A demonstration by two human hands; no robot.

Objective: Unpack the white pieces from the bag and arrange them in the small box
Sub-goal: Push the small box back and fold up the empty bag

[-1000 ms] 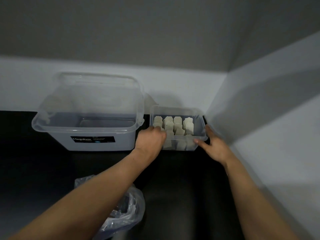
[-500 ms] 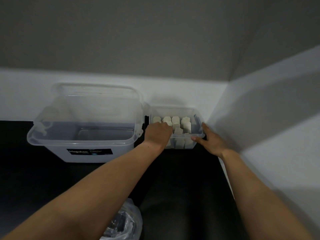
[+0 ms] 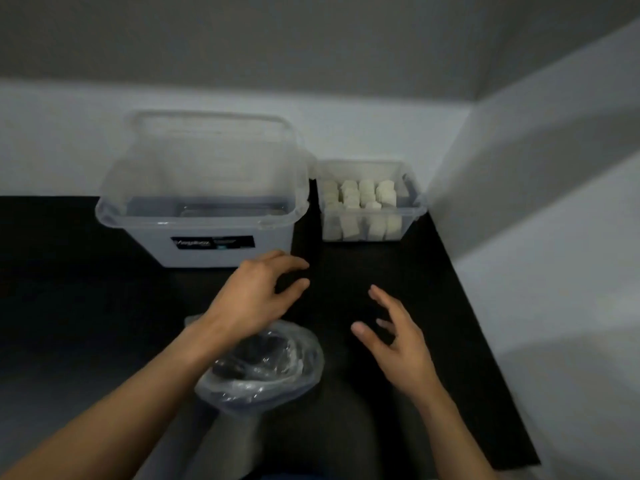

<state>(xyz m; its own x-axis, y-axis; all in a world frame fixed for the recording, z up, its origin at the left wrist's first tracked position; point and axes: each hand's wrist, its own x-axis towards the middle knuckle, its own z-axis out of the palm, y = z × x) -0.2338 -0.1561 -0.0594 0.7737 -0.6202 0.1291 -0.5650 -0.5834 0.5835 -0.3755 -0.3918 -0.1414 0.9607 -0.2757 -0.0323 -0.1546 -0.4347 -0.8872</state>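
- While your left hand hovers mid-frame, fingers loosely spread, it holds nothing.
- Your right hand beside it: spread, empty.
- Pieces sit in the box, upper centre.

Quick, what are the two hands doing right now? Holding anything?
Left hand: open, holding nothing.
Right hand: open, holding nothing.

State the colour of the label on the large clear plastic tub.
Black rectangular label, pale print; head view.
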